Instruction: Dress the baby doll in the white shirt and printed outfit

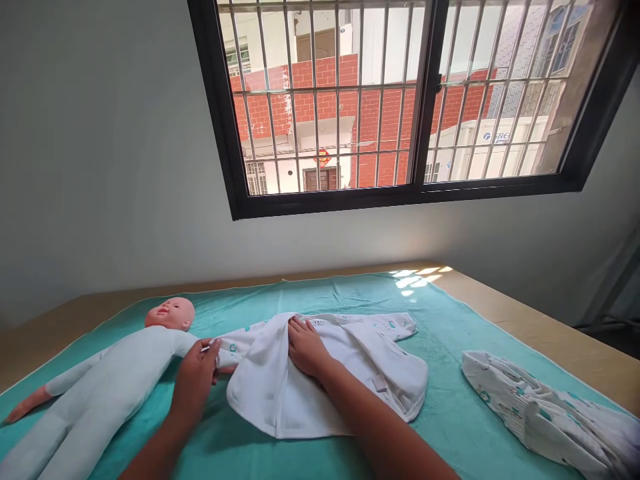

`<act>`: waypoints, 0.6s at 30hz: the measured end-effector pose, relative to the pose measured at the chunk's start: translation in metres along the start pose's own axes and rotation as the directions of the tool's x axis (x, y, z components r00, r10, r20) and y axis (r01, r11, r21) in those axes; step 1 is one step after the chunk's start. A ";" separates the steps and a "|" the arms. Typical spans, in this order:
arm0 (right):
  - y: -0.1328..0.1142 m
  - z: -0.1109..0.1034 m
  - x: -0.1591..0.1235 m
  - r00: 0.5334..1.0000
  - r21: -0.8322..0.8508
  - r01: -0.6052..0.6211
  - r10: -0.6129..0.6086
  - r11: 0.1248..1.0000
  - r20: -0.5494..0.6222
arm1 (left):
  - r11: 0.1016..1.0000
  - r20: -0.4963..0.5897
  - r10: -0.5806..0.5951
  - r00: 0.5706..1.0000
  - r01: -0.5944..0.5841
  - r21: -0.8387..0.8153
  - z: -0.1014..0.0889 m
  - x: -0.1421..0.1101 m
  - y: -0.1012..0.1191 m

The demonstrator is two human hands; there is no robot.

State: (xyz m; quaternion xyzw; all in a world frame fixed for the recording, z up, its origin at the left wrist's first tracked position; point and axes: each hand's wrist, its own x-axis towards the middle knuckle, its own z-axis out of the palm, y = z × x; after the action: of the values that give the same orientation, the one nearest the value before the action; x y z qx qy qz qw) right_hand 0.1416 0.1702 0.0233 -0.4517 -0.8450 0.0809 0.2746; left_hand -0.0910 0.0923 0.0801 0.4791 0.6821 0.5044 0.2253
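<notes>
A white baby jacket with small green prints lies spread open, its plain inner side showing. My left hand is closed, pinching the cuff of its left-hand sleeve. Flat on the jacket near the neckline rests my right hand, with its fingers stretched out; the thumb is mostly hidden by the cloth. Left of the jacket a bald baby doll with a white cloth body lies on its back. One doll arm reaches toward my left hand, and part of the doll's hand shows just below the sleeve.
A folded white printed garment lies at the right. Everything lies on a green cloth over a wooden table. Behind the table is a grey wall with a barred, black-framed window.
</notes>
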 end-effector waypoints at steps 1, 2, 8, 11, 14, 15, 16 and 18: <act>0.002 0.000 -0.001 0.999 -0.007 0.008 -0.008 1.000 0.035 | 1.000 -0.036 -0.014 0.999 0.014 0.015 0.000 0.003 0.001; 0.004 0.000 -0.001 0.997 -0.018 0.016 -0.015 1.000 0.072 | 0.999 -0.058 -0.028 0.998 0.029 0.028 0.000 0.005 0.001; 0.006 -0.005 -0.003 0.998 -0.073 0.006 -0.002 0.997 0.057 | 0.988 0.014 0.033 0.999 -0.035 0.149 0.013 -0.009 -0.024; 0.005 -0.007 0.000 0.999 -0.101 -0.037 0.037 0.994 0.000 | 0.857 0.170 0.277 0.946 -0.324 0.400 0.013 -0.033 -0.028; 0.005 -0.005 0.002 0.998 -0.119 -0.066 0.065 0.991 -0.013 | 0.571 0.385 0.629 0.676 -0.737 0.361 0.014 -0.057 -0.026; 0.005 -0.004 0.002 0.997 -0.120 -0.072 0.071 0.990 -0.012 | 0.449 0.445 0.718 0.535 -0.845 0.291 0.016 -0.064 -0.025; 0.005 -0.003 0.001 0.997 -0.119 -0.077 0.076 0.990 -0.011 | 0.338 0.497 0.768 0.404 -0.915 0.220 0.018 -0.069 -0.023; 0.005 -0.001 0.001 0.996 -0.110 -0.086 0.085 0.990 -0.012 | 0.204 0.569 0.788 0.235 -0.972 0.119 0.023 -0.076 -0.021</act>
State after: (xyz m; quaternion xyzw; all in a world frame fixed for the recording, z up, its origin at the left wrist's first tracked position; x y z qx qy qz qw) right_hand 0.1453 0.1735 0.0221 -0.5022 -0.8270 0.0442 0.2487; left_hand -0.0488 0.0355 0.0388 0.9113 0.3041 0.2574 -0.1039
